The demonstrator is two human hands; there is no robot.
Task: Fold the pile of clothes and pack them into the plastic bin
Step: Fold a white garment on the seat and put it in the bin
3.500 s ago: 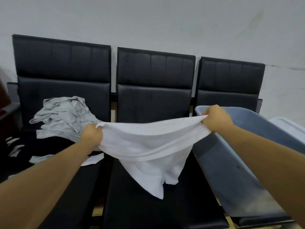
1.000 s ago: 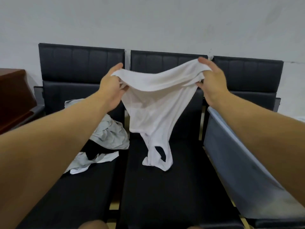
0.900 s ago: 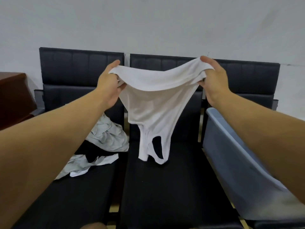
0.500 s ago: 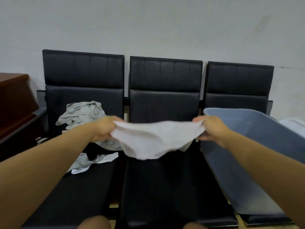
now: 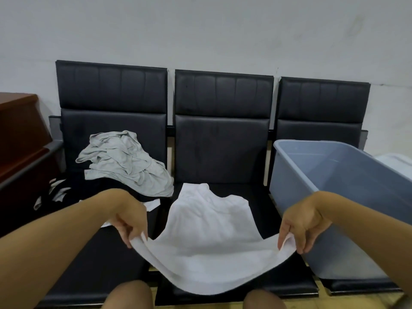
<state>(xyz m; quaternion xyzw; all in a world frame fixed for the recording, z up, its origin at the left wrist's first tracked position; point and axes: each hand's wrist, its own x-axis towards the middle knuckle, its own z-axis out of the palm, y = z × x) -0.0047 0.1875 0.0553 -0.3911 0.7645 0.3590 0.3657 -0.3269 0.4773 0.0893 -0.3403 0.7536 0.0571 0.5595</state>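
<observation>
The left hand (image 5: 131, 219) and right hand (image 5: 301, 221) pinch the near corners of the white garment (image 5: 209, 228) between curled fingers, spreading it on the middle seat (image 5: 263, 201). Folding appears barely begun. The plastic bin (image 5: 334, 197) shows no clothes; the grey pile (image 5: 124, 161) waits at the left seat's back edge.

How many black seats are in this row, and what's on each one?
3. Left seat holds the clothes pile; middle seat has the white garment laid on it; right seat holds the plastic bin. None looks hidden.
</observation>
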